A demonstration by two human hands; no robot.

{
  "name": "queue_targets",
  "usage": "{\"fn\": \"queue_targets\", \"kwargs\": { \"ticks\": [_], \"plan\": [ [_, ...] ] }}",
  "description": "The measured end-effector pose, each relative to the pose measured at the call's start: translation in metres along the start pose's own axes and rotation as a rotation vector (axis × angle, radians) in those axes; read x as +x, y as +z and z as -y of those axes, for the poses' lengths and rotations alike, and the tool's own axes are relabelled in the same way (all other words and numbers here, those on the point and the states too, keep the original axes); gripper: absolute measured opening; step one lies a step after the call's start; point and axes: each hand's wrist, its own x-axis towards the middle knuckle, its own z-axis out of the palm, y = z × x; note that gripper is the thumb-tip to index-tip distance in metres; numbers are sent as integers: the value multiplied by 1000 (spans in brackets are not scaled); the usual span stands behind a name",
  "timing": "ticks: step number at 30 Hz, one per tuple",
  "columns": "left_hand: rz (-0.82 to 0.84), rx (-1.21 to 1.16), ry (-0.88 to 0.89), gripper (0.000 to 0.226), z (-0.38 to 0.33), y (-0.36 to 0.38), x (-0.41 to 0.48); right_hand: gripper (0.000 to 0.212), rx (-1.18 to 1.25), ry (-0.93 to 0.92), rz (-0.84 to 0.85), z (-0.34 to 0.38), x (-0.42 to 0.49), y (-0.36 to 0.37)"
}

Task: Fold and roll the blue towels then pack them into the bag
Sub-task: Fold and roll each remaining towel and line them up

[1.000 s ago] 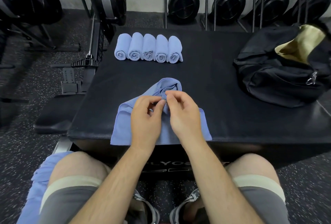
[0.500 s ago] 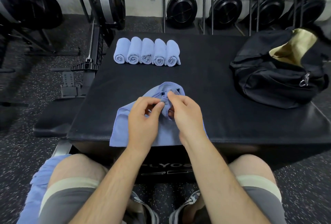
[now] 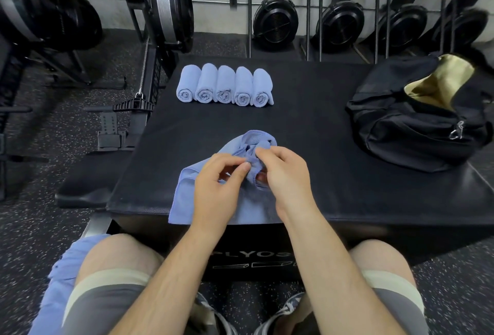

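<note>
A crumpled blue towel (image 3: 184,201) lies at the near edge of the black padded box (image 3: 307,134), its front hanging a little over the edge. My left hand (image 3: 219,187) and my right hand (image 3: 286,174) both pinch bunched cloth at the towel's middle. Several rolled blue towels (image 3: 224,87) stand in a row at the back left of the box. An open black bag (image 3: 417,123) with a tan lining sits at the right.
More blue cloth (image 3: 61,281) hangs beside my left thigh. A rowing machine (image 3: 149,53) stands at the box's left, and a rack of black round equipment (image 3: 339,24) lines the back wall. Speckled rubber floor surrounds the box.
Both hands have kept working the bunched cloth at the towel's middle and shifted slightly. The rolled towels and the bag have not moved.
</note>
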Motion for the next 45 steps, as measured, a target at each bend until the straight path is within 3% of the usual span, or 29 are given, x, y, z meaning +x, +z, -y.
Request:
{"fn": "queue_targets", "kwargs": {
  "ticks": [5, 13, 16, 21, 30, 40, 43, 45],
  "plan": [
    [-113, -216, -212, 4, -7, -3, 10, 17, -76, -99, -58, 1, 7, -9],
    [-49, -231, -214, 4, -19, 8, 19, 17, -267, -346, 85, 5, 4, -17],
    [-50, -219, -229, 5, -15, 12, 17, 24, -283, -342, 91, 5, 2, -18],
    [-96, -193, -220, 4, -15, 12, 18, 5, -171, -308, -38, -1, 6, -19],
    [-69, -150, -205, 3, -19, 14, 14, 8, -132, -242, 144, 4, -6, -13],
    [-127, 133, -10, 13, -18, -34, 63, 10, -355, -348, -115, 25, 23, -35],
    [-163, 177, -1, 29, -23, -59, 95, 9, -399, -378, -172, 42, 41, -50],
    [-173, 222, -13, 21, -29, -75, 115, 9, -420, -388, -179, 54, 53, -57]
  ]
}}
